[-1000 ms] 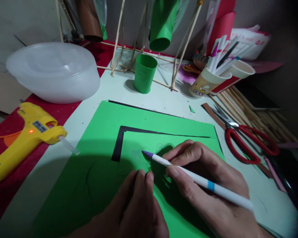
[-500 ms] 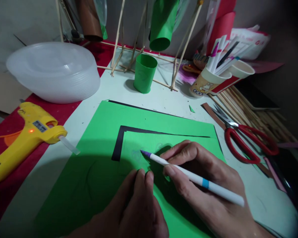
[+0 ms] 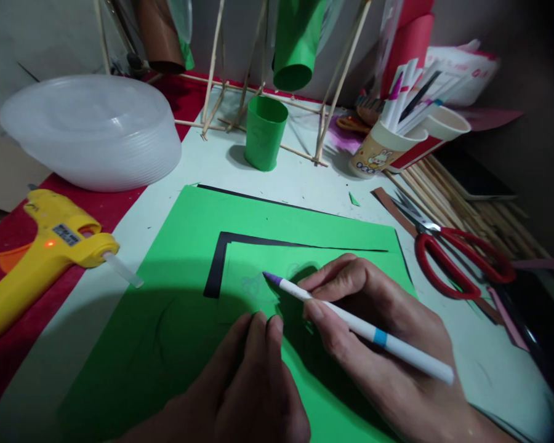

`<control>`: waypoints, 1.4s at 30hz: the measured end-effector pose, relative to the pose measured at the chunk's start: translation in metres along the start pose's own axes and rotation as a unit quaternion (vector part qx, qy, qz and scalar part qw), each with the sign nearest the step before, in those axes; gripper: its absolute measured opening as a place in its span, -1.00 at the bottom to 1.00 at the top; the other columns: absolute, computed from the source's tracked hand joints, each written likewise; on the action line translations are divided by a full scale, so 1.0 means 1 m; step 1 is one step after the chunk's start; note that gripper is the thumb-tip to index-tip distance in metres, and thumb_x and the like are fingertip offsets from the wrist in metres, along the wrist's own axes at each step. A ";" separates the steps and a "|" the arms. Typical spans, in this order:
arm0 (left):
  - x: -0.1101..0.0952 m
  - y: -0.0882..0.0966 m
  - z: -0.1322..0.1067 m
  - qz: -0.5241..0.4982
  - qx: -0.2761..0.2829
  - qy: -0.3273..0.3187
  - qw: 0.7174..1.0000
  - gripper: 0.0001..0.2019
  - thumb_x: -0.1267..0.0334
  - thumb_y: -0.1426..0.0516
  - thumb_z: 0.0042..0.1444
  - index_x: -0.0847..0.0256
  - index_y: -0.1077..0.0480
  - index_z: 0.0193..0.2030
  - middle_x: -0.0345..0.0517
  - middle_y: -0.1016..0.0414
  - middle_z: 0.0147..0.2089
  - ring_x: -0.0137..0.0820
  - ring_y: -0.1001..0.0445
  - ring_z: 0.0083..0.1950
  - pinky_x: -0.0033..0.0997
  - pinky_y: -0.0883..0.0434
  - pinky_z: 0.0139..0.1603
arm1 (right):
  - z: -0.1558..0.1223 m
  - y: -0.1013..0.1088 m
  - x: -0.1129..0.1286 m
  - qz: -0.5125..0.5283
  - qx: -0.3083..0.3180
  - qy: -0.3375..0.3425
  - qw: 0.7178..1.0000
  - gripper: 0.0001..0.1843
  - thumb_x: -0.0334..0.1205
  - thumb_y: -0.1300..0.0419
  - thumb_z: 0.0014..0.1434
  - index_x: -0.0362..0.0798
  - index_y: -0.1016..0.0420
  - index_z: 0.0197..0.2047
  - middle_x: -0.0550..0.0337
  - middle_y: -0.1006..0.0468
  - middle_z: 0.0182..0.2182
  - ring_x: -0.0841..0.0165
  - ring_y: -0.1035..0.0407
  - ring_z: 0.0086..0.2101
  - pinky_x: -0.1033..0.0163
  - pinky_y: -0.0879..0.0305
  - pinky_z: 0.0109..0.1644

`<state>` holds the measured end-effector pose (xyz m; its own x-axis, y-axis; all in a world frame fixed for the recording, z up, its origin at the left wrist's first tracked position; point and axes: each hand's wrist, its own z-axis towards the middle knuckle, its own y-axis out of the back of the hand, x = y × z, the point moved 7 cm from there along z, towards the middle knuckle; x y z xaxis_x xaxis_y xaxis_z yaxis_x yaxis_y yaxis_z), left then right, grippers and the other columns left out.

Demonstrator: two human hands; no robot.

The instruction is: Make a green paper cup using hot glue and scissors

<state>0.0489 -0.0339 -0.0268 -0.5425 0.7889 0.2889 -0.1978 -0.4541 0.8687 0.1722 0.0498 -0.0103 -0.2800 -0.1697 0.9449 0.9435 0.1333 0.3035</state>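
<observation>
My right hand [image 3: 383, 332] grips a white felt-tip pen [image 3: 355, 324] with a purple tip and a blue band. The pen tip rests at faint curved lines on a small green sheet of paper [image 3: 244, 255]. My left hand [image 3: 253, 375], its fingers bunched together, has its fingertips at the lower edge of that small sheet; the thumb is hidden. Under the small sheet a black paper strip [image 3: 215, 267] shows along two sides. All this lies on a larger green sheet [image 3: 180, 227], which bears a few dark curved marks.
A yellow glue gun [image 3: 64, 237] with its light on lies left, below stacked clear plastic bowls [image 3: 92, 135]. Behind are a green paper cup [image 3: 265, 135] and a stick frame [image 3: 321, 132]. On the right are red-handled scissors [image 3: 461, 258], a pen-filled paper cup [image 3: 381, 147] and wooden sticks [image 3: 425, 175].
The pen tip has moved slightly up and right across the small sheet, and the faint lines there reach a little further right. My left hand stays at the sheet's edge. The view has shifted slightly.
</observation>
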 end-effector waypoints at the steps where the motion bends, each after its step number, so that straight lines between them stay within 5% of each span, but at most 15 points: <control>1: 0.000 0.000 0.000 -0.002 0.000 0.003 1.000 -0.82 0.32 0.03 0.34 0.30 -0.38 -0.12 0.00 -0.58 -0.08 -0.21 -0.53 0.05 -0.04 -0.26 0.37 | 0.000 0.000 0.000 0.001 0.004 -0.002 1.000 -0.90 -0.33 -0.26 0.20 -0.02 -0.44 -0.36 0.20 -0.58 -0.37 0.39 -0.48 -0.38 0.35 -0.37 -0.43; 9: -0.002 -0.004 -0.001 -0.009 0.010 -0.007 1.000 -0.75 0.48 0.11 0.29 0.33 -0.36 -0.08 0.06 -0.57 -0.06 -0.13 -0.51 0.07 0.12 -0.03 0.44 | -0.001 0.001 0.002 -0.016 0.005 0.006 1.000 -0.87 -0.33 -0.24 0.20 -0.03 -0.40 -0.38 0.25 -0.53 -0.40 0.45 -0.44 -0.43 0.36 -0.34 -0.44; 17: 0.000 -0.001 0.000 -0.017 -0.001 0.009 1.000 -0.81 0.39 0.06 0.34 0.32 -0.36 -0.11 0.07 -0.60 -0.08 -0.15 -0.54 0.04 0.03 -0.20 0.37 | -0.005 0.003 0.002 -0.027 -0.002 0.019 0.999 -0.89 -0.34 -0.23 0.21 -0.02 -0.39 -0.36 0.21 -0.52 -0.38 0.40 -0.41 -0.41 0.29 -0.36 -0.37; 23: 0.001 0.001 0.001 0.009 -0.007 0.004 1.000 -0.84 0.30 0.01 0.34 0.27 -0.37 -0.15 0.00 -0.60 -0.09 -0.22 -0.55 0.04 -0.05 -0.31 0.35 | 0.005 0.020 -0.006 0.020 -0.071 -0.035 0.997 -0.87 -0.30 -0.28 0.20 0.04 -0.47 -0.38 0.21 -0.58 -0.33 0.36 -0.43 -0.34 0.30 -0.39 -0.36; 35: -0.008 -0.011 -0.010 0.023 0.036 -0.021 0.999 -0.76 0.38 0.03 0.26 0.36 -0.41 -0.05 0.18 -0.59 0.00 -0.16 -0.58 0.05 -0.41 -0.61 -0.06 | 0.013 0.007 -0.005 0.031 -0.004 -0.040 0.999 -0.89 -0.29 -0.33 0.16 0.01 -0.50 -0.39 0.21 -0.62 -0.36 0.42 -0.45 -0.47 0.38 -0.36 -0.49; 42: -0.005 -0.007 -0.002 0.022 0.012 -0.006 1.000 -0.83 0.38 0.00 0.26 0.31 -0.40 -0.13 0.09 -0.61 -0.06 -0.21 -0.57 0.03 -0.28 -0.53 0.09 | 0.014 0.006 -0.005 0.008 0.005 -0.025 1.000 -0.91 -0.30 -0.31 0.17 0.00 -0.50 -0.37 0.18 -0.65 -0.36 0.35 -0.53 -0.31 0.37 -0.42 -0.37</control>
<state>0.0511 -0.0356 -0.0350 -0.5410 0.7729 0.3315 -0.1537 -0.4784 0.8646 0.1765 0.0648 -0.0113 -0.2740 -0.1180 0.9544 0.9461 0.1448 0.2896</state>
